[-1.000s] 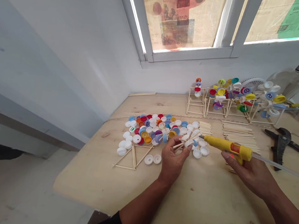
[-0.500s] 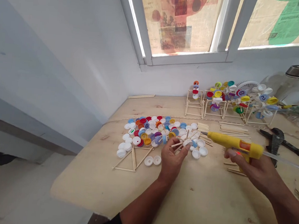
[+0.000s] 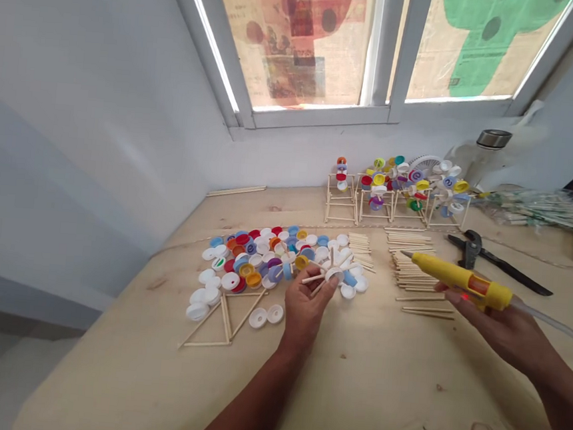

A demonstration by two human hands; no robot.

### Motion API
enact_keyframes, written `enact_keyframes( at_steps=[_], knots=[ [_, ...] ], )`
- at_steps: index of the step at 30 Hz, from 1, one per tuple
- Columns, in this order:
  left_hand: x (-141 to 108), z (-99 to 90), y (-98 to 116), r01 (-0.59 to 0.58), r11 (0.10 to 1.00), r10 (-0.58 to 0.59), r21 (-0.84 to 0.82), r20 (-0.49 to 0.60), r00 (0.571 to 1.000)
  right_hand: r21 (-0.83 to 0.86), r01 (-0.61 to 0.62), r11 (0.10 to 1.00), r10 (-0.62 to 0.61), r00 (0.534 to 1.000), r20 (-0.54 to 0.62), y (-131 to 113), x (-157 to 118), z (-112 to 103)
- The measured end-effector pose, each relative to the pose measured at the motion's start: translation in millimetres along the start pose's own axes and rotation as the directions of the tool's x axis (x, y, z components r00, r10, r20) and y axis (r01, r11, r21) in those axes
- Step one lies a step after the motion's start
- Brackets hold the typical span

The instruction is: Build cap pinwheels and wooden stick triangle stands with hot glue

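My left hand [image 3: 307, 305] is closed on a wheel of wooden sticks [image 3: 334, 275] with a white bottle cap at its hub and a blue cap on one spoke. In my right hand [image 3: 490, 324] is a yellow hot glue gun [image 3: 466, 281], its nozzle pointing left and a small red light glowing by the grip. The nozzle is apart from the stick wheel. Behind my left hand spreads a heap of coloured bottle caps [image 3: 244, 271]. Two white caps [image 3: 266, 316] lie just left of my wrist.
Stick triangles [image 3: 226, 320] lie at the left. Stick frames with cap wheels [image 3: 397, 196] stand by the wall. Bundled wooden sticks [image 3: 413, 259] and black-handled pliers [image 3: 498, 261] lie toward the right. A bag of sticks [image 3: 532, 208] and a metal-capped jar [image 3: 490, 149] are farther back.
The view has swung right, so the table's things sit farther left. The glue gun is now farther from the stick wheel. Both hands keep their holds.
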State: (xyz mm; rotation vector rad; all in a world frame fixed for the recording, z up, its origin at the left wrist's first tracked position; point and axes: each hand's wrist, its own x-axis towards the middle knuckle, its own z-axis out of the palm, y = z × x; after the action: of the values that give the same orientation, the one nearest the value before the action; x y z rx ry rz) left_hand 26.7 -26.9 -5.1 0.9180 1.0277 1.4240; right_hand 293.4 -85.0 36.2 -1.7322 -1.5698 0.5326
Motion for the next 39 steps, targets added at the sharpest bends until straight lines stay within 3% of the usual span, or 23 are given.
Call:
enact_keyframes(
  at_steps=[5, 7, 10, 19, 25, 30, 34, 39],
  knots=[
    [2, -1.1, -5, -0.003, 1.0, 0.003, -0.006, 0.018, 1.0, -0.387, -0.031, 0.921, 0.006, 0.998, -0.067, 45, 5, -31],
    [4, -2.1, -6, -0.016, 1.0, 0.016, -0.016, 0.009, 1.0, -0.52, 0.001, 0.854, -0.056, 0.994, -0.091, 62, 10, -41],
    [6, -3.0, -7, -0.019, 0.999, 0.019, -0.035, -0.001, 1.0, -0.675, 0.087, 0.733, -0.149, 0.988, -0.036, 83, 19, -53],
    [1, 3.3, 0, 0.029, 0.986, -0.028, -0.162, 0.009, 1.0, -0.826, 0.293, 0.482, -0.263, 0.947, 0.183, 115, 34, -63],
    [-1, 4.0, 2, 0.038, 0.982, -0.035, -0.184, 0.023, 0.999, -0.817, 0.349, 0.458, -0.292, 0.928, 0.232, 145, 41, -67],
    [-2, 4.8, 5, 0.031, 0.981, -0.028, -0.191, 0.019, 0.999, -0.788, 0.329, 0.52, -0.216, 0.944, 0.252, 164, 50, -76],
    [-2, 4.3, 6, 0.03, 0.978, -0.025, -0.205, 0.028, 0.999, -0.756, 0.304, 0.579, -0.143, 0.951, 0.272, 159, 54, -89],
    [-1, 3.9, 5, 0.025, 0.977, -0.02, -0.214, 0.027, 0.999, -0.685, 0.4, 0.609, -0.346, 0.911, 0.225, 131, 48, -99]
  ],
)
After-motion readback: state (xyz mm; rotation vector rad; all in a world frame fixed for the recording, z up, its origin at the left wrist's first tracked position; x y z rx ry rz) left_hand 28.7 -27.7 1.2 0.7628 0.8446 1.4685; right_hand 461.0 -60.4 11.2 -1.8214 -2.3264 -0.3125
